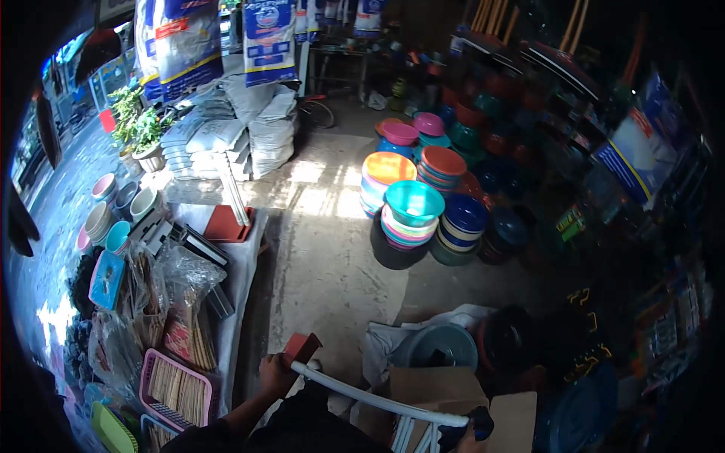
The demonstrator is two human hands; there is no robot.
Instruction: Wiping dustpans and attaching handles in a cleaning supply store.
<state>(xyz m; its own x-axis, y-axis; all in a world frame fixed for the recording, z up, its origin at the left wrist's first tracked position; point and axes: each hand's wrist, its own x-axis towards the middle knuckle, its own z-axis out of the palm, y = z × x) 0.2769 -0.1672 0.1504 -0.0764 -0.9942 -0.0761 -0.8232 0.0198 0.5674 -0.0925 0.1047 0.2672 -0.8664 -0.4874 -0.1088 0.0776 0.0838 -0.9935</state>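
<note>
Low in the view, my left hand (276, 376) is closed on a small reddish-brown, angular, box-like container (302, 347). Just beside it begins the curved top rail of a white slatted chair back (377, 394), which runs across in front of me to the right. At the rail's right end is my right hand (470, 436), partly cut off and in shadow. Something dark (480, 421) lies against its fingers; what it is and how the fingers are set is too dark to make out.
At left a table (245, 302) carries a pink basket (143, 377) of wooden sticks, plastic-wrapped bundles and a red-brown tray (226, 224). Stacked colourful basins (415, 202) stand ahead right. An opened cardboard box (438, 385) and a grey tub (444, 343) are near right. Sacks (219, 136) are piled behind.
</note>
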